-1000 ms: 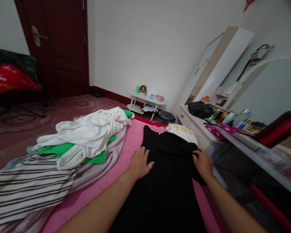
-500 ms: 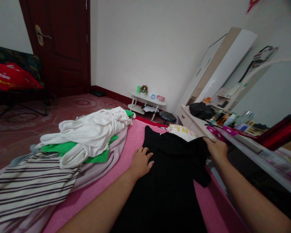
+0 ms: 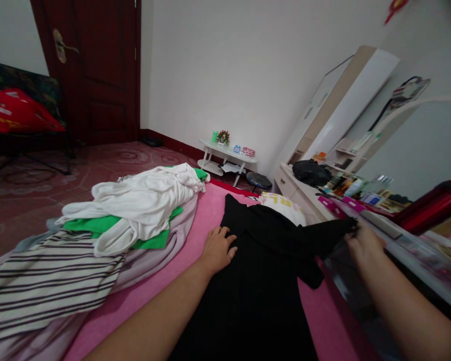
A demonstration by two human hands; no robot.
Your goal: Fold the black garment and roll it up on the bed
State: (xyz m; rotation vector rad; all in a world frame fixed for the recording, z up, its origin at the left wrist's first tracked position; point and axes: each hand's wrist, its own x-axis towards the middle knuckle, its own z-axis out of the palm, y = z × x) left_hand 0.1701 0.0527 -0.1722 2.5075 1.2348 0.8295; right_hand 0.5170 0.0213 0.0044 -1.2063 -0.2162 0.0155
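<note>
The black garment (image 3: 263, 265) lies on the pink bed (image 3: 206, 215); the left hand (image 3: 217, 249) presses flat (fingers spread) on it, the right hand (image 3: 364, 245) grips its sleeve, pulled outward.

A bed with a pink cover (image 3: 206, 220) fills the near part of the room. On its left lies a striped cloth (image 3: 41, 286), with a green garment (image 3: 97, 228) and a white garment (image 3: 143, 200) heaped on it (all loosely piled). A black garment (image 3: 255, 291) lies spread along the right side, over a white printed shirt (image 3: 285, 206) at the far end.
</note>
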